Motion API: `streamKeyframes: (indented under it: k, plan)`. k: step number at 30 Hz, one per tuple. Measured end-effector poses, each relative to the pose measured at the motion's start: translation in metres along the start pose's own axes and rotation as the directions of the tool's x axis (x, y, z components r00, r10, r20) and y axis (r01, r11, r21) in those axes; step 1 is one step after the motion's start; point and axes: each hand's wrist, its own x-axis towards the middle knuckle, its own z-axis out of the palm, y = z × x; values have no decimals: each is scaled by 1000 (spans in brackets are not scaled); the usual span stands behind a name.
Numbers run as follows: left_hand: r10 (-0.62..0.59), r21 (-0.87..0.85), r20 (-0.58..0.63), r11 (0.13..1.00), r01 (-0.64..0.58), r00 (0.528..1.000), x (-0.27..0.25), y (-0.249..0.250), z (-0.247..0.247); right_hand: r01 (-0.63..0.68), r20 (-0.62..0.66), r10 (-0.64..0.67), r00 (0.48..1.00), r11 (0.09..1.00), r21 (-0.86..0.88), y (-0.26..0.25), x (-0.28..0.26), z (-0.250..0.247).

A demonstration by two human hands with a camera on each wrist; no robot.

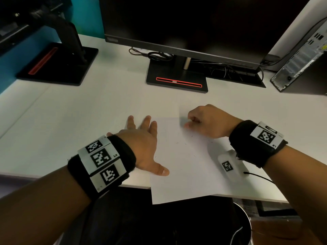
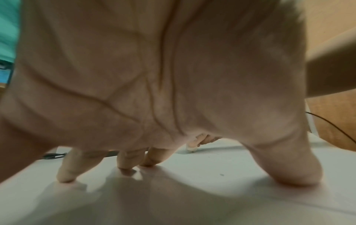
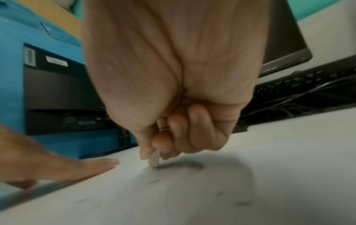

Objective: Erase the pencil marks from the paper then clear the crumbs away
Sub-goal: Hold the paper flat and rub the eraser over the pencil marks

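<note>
A white sheet of paper (image 1: pixel 184 167) lies on the white desk, its near end hanging over the desk's front edge. Small dark eraser crumbs (image 1: pixel 177 143) are scattered over it. My left hand (image 1: pixel 141 138) presses flat on the sheet's left edge with fingers spread, and its fingertips (image 2: pixel 66 178) touch the surface. My right hand (image 1: pixel 205 121) is curled at the sheet's far right corner. It pinches a small pale eraser (image 3: pixel 154 159) whose tip touches the paper (image 3: pixel 192 197). In the left wrist view the eraser (image 2: pixel 191 148) shows beyond my palm.
A monitor on a black stand (image 1: pixel 177 78) sits behind the paper, and a second stand (image 1: pixel 56 64) is at the far left. A computer tower (image 1: pixel 300 55) lies at the right with cables. A dark bin (image 1: pixel 237 227) sits below the desk edge.
</note>
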Motion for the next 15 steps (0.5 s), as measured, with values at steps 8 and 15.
streamKeyframes:
  k: [8, 15]
  plan:
    - [-5, 9, -5, 1000, 6, 1000, 2, -1, 2, -156, -26, 157, 987, 987, 29, 22, 5, -7]
    - [-11, 14, -3, 1000, 11, 1000, 0, 1, 1, 25, 29, -27, 999, 998, 52, -6, -1, 4]
